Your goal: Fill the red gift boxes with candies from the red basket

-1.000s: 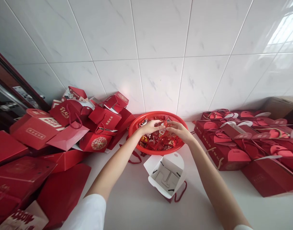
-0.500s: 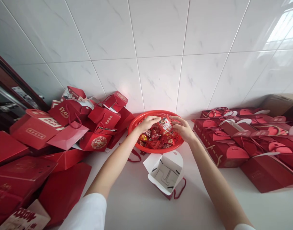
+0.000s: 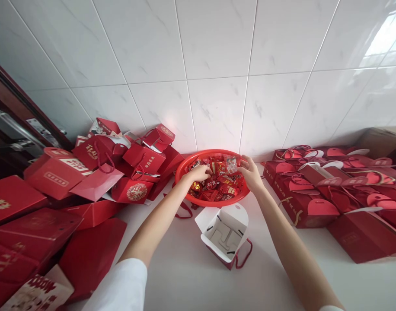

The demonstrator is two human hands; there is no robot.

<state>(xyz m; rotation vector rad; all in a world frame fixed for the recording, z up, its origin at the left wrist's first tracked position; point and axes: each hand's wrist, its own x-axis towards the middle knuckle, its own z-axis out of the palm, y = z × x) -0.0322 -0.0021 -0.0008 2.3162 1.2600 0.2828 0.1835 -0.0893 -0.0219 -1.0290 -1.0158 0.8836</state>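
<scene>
Head view: open box stands before basket, red boxes flanking both.

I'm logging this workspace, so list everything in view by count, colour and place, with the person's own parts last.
basket: one, orange-red, centre, by the wall
wrapped sweets: many, mostly red, in the basket
clear packet: one, clear with print, at the right fingertips
open box: one, white inside, red outside, before the basket
left boxes: many, mostly red, heaped left
right boxes: many, red, grouped right
carton: one, brown, far right
table: one, white, underneath
wall: one, white-tiled, behind
metal handle: one, silver, far left
sleeves: two, white, bottom edge
left grip: one, bare, at the sweets
right grip: one, bare, at the basket's right rim
</scene>
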